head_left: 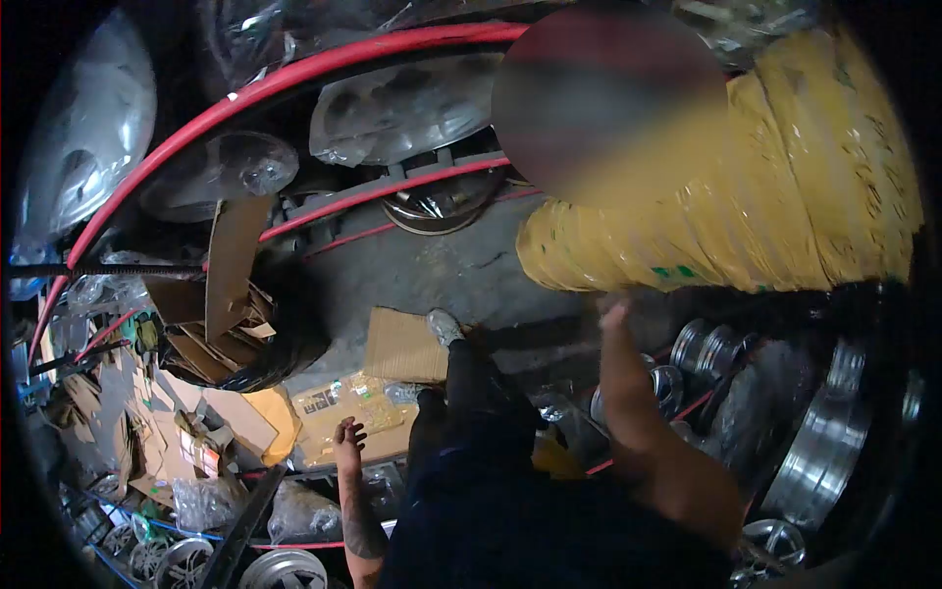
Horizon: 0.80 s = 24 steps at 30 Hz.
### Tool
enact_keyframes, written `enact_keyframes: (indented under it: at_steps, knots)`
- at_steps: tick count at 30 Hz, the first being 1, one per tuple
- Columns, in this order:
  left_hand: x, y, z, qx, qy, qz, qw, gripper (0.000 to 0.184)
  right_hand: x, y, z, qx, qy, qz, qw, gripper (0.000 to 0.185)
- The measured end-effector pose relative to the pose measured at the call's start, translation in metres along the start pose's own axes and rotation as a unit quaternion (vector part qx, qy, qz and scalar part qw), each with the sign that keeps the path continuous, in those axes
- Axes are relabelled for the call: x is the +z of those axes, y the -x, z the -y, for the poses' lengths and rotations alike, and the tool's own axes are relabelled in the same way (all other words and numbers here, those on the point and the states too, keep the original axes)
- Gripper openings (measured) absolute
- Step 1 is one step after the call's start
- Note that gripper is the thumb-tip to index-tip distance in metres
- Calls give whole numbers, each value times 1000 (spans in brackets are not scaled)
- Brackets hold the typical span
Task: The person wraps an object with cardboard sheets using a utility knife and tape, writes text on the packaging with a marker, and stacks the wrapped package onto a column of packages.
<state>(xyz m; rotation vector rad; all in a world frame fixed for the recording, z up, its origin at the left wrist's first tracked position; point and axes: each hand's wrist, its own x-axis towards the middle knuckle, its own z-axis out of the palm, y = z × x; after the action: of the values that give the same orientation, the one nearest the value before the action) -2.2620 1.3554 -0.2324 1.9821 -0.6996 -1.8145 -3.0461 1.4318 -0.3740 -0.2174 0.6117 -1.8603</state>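
Note:
My left hand [350,444] hangs low, its fingers apart and slightly curled, with nothing in it. Below it on the floor are flattened cardboard pieces [329,398]. My right hand [614,314] is raised to the lower edge of a large bundle wrapped in yellow tape [677,240]. The hand is smeared, so whether it grips or only touches the bundle is unclear. A blurred round patch covers the bundle's upper left part.
Metal wheel rims [819,437] line the right side. A black bag of cardboard scraps [231,344] stands at left, near more loose cardboard. Red rack rails [383,196] with plastic-wrapped parts [402,113] run across the top. My shoe [444,327] rests on cardboard.

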Motion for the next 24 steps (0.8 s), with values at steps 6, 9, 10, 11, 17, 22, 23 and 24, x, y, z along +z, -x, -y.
enact_keyframes:
  at_steps: [6, 9, 10, 11, 17, 22, 23, 24]
  knots:
    - [35, 34, 41, -67, 23, -5, 997, 40, 90, -64, 29, -119, 171, -546, 812, 35]
    - [49, 51, 68, -112, 18, -31, 993, 45, 89, -32, 7, -25, 317, -490, 812, 40]
    - [51, 51, 83, -82, -20, -31, 996, 46, 118, -33, -6, 25, 368, -504, 781, 40]
    - [55, 51, 104, -54, -56, -33, 996, 47, 138, -34, -14, 75, 421, -512, 745, 40]
    - [41, 62, 84, -26, 15, -140, 990, 24, 151, -62, -195, 511, 703, 59, 491, 33]
    - [29, 74, 76, -69, 274, -131, 950, 21, 303, -84, -457, 307, 744, 414, 424, 43]
    - [21, 67, 92, -74, 283, -125, 948, 21, 399, -63, -461, 248, 729, 367, 522, 45]
    - [8, 58, 102, -80, 273, -109, 952, 21, 448, -53, -494, 233, 695, 383, 562, 44]
